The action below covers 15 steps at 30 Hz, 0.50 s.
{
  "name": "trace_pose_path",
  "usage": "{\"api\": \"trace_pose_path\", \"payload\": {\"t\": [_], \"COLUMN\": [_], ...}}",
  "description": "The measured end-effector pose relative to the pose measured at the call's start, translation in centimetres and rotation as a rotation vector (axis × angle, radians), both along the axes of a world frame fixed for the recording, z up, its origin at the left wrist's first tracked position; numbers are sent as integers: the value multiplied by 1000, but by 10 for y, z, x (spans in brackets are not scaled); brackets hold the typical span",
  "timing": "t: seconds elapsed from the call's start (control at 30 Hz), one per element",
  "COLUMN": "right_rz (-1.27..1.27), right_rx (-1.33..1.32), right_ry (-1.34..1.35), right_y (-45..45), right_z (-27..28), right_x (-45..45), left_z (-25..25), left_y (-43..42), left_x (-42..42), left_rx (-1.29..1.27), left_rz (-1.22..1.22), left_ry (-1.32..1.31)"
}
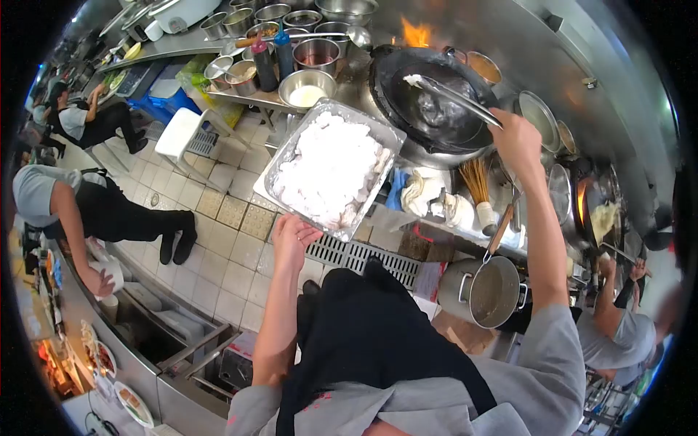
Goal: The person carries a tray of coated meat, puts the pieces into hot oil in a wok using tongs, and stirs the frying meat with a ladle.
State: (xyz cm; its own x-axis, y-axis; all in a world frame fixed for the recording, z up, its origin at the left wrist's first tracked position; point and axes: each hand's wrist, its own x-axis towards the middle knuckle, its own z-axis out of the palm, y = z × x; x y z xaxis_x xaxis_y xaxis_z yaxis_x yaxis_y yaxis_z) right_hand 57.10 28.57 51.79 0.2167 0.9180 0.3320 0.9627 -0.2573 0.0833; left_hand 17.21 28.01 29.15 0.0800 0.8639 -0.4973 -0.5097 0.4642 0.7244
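Closed around the long metal tongs [465, 104] is the right hand [518, 142], on the near right side of the wok [398, 109]. I see the tongs reach over the wok, with a small white lump [414, 78] at their far tip. Left of the wok and nearer to the body, the left hand [291, 243] grips the near edge of the metal tray [390, 139]. From my end the tray looks tilted in view, its far right corner just beside the wok's rim. White food pieces [327, 163] are heaped in it; glare washes out most of their detail, so I cannot tell what they are.

Behind the wok I see an orange flame [416, 34]. To the wok's left stand a metal bowl [307, 89] with pale contents and two squeeze bottles [265, 64], and farther left is a white stool [182, 138] on the floor. On the wok's near side I make out a bundled brush [475, 182] and crumpled cloths [420, 194]; nearer still is a deep pot [494, 291]. Well to the left of the wok a co-worker [80, 203] leans at another counter, and to its right a second person [618, 338] is partly visible.
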Motion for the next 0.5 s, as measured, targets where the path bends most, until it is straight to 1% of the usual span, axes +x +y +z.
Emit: {"api": "trace_pose_path", "payload": {"t": [0.07, 0.17, 0.27, 0.4, 0.5], "right_rz": [-57, -78, -140, -231, -135], "right_rx": [-74, -153, -171, -149, -32], "right_ry": [-41, -32, 25, 15, 56], "right_y": [45, 109, 142, 139, 99], "right_z": [-24, -69, -98, -94, -58], "right_x": [31, 84, 111, 113, 75], "left_z": [-3, -3, -2, -6, -9], "left_y": [-1, -4, -6, -7, -5], "left_x": [1, 4, 7, 10, 6], "left_rx": [-10, -22, -13, -19, -19], "left_rz": [22, 62, 79, 86, 75], "left_ry": [7, 28, 54, 99, 53]}}
